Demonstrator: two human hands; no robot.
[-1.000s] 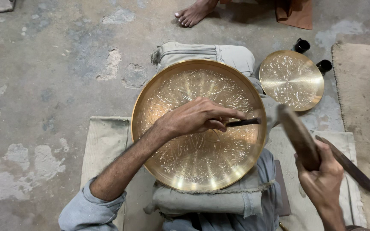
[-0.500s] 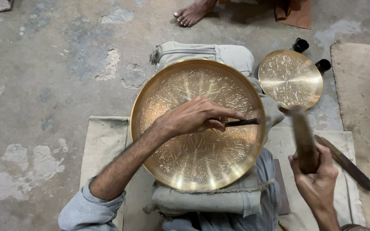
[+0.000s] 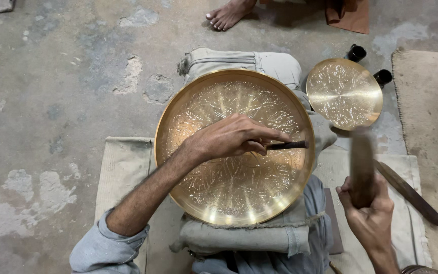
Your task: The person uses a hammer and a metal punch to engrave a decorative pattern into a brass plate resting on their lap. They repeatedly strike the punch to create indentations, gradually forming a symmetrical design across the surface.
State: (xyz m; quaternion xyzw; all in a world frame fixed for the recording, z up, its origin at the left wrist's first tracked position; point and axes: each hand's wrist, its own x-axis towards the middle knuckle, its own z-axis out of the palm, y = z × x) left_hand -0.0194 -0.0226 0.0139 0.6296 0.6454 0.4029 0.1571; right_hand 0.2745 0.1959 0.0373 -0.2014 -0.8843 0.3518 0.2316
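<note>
A large round brass tray (image 3: 214,203) with fine engraved patterns lies on a grey cloth cushion (image 3: 239,236). My left hand (image 3: 229,138) rests over the tray's middle, gripping a dark metal chisel (image 3: 290,145) that points right toward the rim. My right hand (image 3: 368,213) is at the lower right, holding a wooden mallet (image 3: 362,157) raised upright beside the tray; the mallet is blurred. The chisel's tip against the tray is partly hidden by my fingers.
A smaller engraved brass plate (image 3: 344,93) lies at the upper right, with two small black cups (image 3: 356,52) beside it. A long dark tool (image 3: 411,195) lies on the mat (image 3: 122,167) at the right. Another person's bare foot (image 3: 229,13) shows at the top on the concrete floor.
My right hand has swung the mallet from a leftward tilt to nearly upright and a little lower. My left hand and the chisel have stayed in place on the tray.
</note>
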